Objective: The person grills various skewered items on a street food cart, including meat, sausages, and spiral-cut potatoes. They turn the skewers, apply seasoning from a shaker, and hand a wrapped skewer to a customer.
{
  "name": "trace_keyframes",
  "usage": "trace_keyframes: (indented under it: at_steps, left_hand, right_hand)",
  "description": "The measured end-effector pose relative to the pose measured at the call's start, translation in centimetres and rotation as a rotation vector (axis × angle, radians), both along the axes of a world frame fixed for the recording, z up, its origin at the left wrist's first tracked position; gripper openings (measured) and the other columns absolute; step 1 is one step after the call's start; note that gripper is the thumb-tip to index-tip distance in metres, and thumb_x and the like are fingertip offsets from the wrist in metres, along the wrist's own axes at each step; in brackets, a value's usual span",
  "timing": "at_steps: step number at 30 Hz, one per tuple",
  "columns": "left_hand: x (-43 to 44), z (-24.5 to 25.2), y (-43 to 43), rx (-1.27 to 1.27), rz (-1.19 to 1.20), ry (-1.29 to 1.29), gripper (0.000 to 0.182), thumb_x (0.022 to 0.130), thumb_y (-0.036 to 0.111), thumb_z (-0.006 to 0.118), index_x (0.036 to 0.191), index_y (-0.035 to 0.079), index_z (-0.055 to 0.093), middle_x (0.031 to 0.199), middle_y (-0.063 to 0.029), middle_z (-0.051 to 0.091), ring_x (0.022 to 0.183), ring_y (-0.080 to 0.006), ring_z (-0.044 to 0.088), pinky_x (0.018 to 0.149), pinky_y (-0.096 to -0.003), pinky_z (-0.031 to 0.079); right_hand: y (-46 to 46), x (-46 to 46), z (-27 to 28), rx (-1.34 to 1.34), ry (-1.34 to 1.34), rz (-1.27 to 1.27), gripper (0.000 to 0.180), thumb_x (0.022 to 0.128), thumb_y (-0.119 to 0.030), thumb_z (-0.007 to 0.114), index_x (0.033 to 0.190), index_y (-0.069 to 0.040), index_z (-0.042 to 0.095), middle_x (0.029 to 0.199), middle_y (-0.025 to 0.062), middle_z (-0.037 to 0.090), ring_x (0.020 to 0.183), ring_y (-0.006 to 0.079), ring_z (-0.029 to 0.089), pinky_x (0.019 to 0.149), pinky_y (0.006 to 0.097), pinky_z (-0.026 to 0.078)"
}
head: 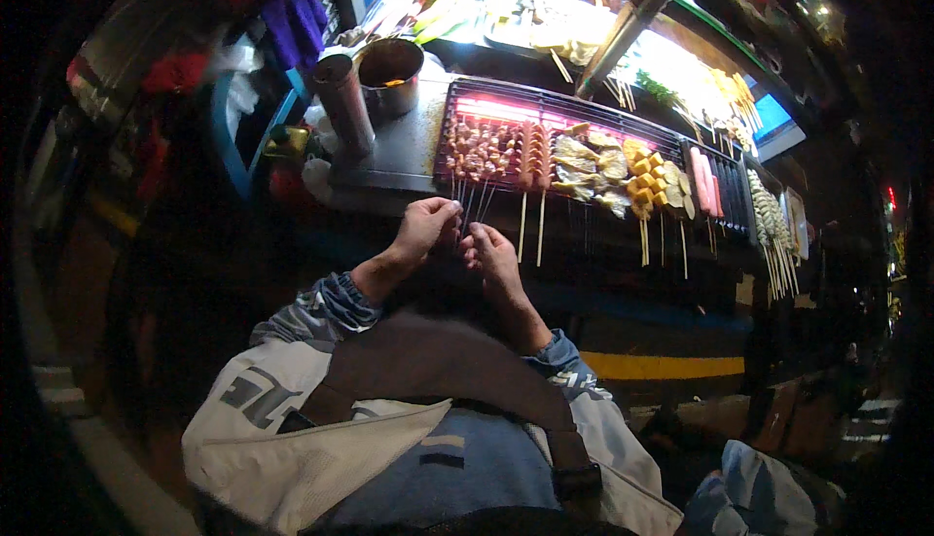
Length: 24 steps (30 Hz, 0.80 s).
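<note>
Several meat skewers [478,149] on thin metal sticks lie side by side at the left end of a lit grill [576,114]. My left hand [427,226] pinches the lower ends of the sticks between thumb and fingers. Just right of it, my right hand [492,251] has its fingers curled at the ends of more of these sticks. Scored sausages [535,156] on wooden sticks lie right of the meat. Beyond them are skewers of leafy, pale folded food [584,160], yellow cubes [646,180], round slices [678,189] and pink sausages [706,182].
A tall metal cylinder [344,105] and a wide metal pot [391,76] stand on the metal counter [408,146] at left. Spiral-cut white skewers [770,208] overhang the right end. Behind the grill, a slanting post [627,32] rises before a brightly lit food display [511,14]. A purple cloth [295,18] hangs at left.
</note>
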<state>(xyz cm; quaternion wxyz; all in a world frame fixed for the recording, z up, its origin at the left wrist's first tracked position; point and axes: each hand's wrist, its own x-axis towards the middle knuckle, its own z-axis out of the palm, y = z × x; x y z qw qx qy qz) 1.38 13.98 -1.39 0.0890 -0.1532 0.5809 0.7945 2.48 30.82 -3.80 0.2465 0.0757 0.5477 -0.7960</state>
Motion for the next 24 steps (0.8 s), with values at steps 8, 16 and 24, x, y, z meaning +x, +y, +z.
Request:
trace_keyframes:
  at_steps: [8, 16, 24]
  left_hand:
    - [-0.8, 0.9, -1.1, -0.379, -0.172, 0.080, 0.024, 0.102, 0.020, 0.055, 0.088, 0.003, 0.064, 0.075, -0.0006, 0.061, 0.063, -0.0103, 0.056, 0.059, -0.0272, 0.047]
    - [-0.9, 1.1, -0.2, -0.196, -0.083, -0.040, 0.027, 0.103, 0.030, 0.055, 0.088, 0.008, 0.059, 0.074, -0.0015, 0.060, 0.061, -0.0126, 0.060, 0.054, -0.0250, 0.048]
    - [1.8, 2.0, -0.8, -0.244, 0.107, -0.110, 0.028, 0.100, 0.036, 0.059, 0.104, 0.009, 0.064, 0.082, -0.0006, 0.064, 0.067, -0.0109, 0.061, 0.058, -0.0264, 0.050]
  right_hand:
    - [2.4, 2.4, 1.8, 0.065, -0.069, 0.226, 0.046, 0.101, -0.024, 0.063, 0.137, 0.003, 0.051, 0.101, 0.0083, 0.068, 0.074, 0.0110, 0.065, 0.065, 0.0247, 0.054]
    - [7.6, 5.3, 5.0, 0.428, 0.238, 0.422, 0.043, 0.097, -0.024, 0.069, 0.134, -0.002, 0.059, 0.112, 0.0101, 0.070, 0.092, 0.0140, 0.067, 0.084, 0.0288, 0.055]
    - [13.9, 5.6, 5.9, 0.382, 0.355, 0.337, 0.039, 0.093, -0.022, 0.074, 0.126, -0.004, 0.065, 0.107, 0.0104, 0.074, 0.098, 0.0157, 0.069, 0.089, 0.0303, 0.056]
